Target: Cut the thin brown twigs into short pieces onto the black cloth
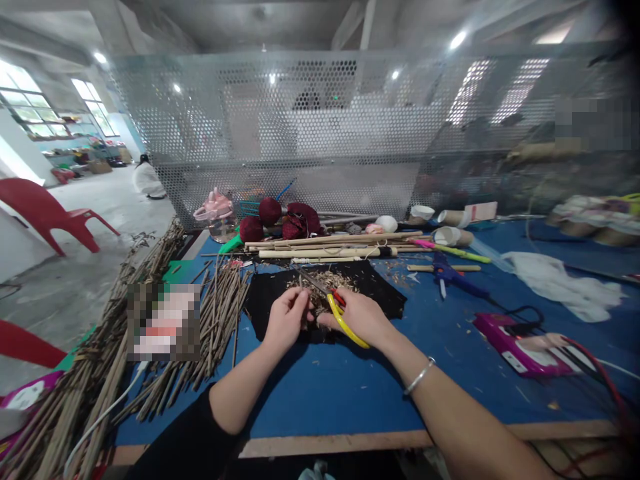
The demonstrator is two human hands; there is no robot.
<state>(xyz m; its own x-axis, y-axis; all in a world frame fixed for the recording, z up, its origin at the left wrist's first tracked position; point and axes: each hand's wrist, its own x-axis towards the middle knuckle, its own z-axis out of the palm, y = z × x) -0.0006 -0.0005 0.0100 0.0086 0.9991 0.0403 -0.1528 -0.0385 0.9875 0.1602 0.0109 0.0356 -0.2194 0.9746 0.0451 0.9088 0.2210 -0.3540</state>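
Observation:
My right hand (356, 315) is closed round the yellow-handled scissors (342, 321), whose blades point up and left over the black cloth (267, 293). Close beside the blades, my left hand (289, 316) pinches something thin, apparently a short piece of twig, at its fingertips. Small brown clippings (327, 280) lie heaped on the cloth beyond both hands. Left of the cloth, many cut brown twigs (213, 327) are spread on the blue table (350, 387). A bit of red shows at the scissors, by my right fingers.
Long bundled twigs (107, 320) line the left side. Pale rods (325, 253) and dark red balls (251, 229) lie behind the cloth. To the right are a blue glue gun (453, 275), a purple power strip (523, 347) with cords, and white plastic (560, 280). A perforated screen (300, 147) stands behind.

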